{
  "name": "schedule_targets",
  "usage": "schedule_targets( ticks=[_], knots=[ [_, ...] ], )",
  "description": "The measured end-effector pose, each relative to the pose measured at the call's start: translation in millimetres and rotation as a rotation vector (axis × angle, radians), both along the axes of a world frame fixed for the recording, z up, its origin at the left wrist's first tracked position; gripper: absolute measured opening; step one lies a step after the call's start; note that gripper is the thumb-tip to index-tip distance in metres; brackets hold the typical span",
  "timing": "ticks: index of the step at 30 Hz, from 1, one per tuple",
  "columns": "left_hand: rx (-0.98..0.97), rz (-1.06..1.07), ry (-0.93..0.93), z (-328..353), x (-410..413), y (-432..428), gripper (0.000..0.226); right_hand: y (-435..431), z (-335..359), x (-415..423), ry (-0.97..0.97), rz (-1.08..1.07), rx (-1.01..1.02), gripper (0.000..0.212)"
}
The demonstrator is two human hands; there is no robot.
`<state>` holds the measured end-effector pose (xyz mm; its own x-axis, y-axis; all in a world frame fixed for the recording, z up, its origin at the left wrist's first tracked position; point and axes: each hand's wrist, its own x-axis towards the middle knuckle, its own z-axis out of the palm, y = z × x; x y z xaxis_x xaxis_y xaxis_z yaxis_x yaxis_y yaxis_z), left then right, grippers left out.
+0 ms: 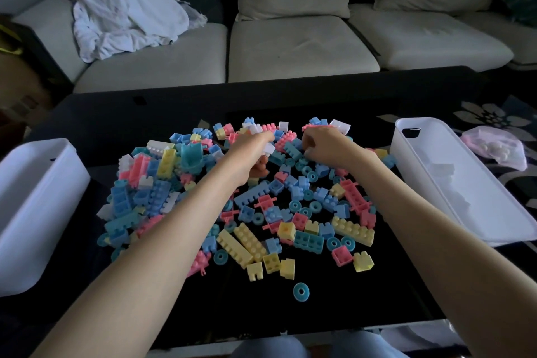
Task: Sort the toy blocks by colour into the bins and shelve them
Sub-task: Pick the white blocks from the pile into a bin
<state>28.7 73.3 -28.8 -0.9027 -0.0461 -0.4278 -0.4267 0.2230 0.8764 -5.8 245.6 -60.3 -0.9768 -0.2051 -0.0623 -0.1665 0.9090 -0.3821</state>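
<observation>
A pale sofa [290, 46] fills the background, with a crumpled white cloth [125, 9] on its left seat. In front of it, the black desk [145, 113] carries two white bins. The left bin [35, 206] stands at the desk's left edge, and what it holds cannot be seen. The right bin [488, 212] lies at the right edge with a few white blocks [441, 169] inside at its far end.

Between the bins the toy blocks [290, 212] spread in a loose heap of blue, pink, yellow, white and teal.

Both hands reach into the heap's far side. The left hand [252, 144] curls its fingers down, with a white block [268, 149] against their underside; whether they pinch it cannot be told. The right hand [328, 147] has its fingers curled into the blocks, its grip likewise hidden.
</observation>
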Motion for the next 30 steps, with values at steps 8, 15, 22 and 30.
schedule_targets(
  ticks=[8, 15, 22, 30],
  knots=[
    [-0.170, -0.060, 0.069, -13.3, -15.0, 16.7, 0.025, -8.4, 6.3, 1.1, 0.039, -0.093, -0.171, 0.012],
    [-0.246, -0.142, 0.211, -5.1, -30.2, 29.7, 0.023, 13.9, 20.4, -11.3, 0.164, -0.418, -0.460, 0.010],
    [0.045, -0.165, 0.202, -13.6, -36.8, 34.8, 0.011, 42.3, -3.4, -29.0, 0.010, -0.446, -0.093, 0.027],
    [0.297, -0.111, 0.093, -13.3, -25.7, 35.5, 0.005, 36.6, -2.9, -19.4, 0.142, -0.522, -0.073, 0.018]
  ],
)
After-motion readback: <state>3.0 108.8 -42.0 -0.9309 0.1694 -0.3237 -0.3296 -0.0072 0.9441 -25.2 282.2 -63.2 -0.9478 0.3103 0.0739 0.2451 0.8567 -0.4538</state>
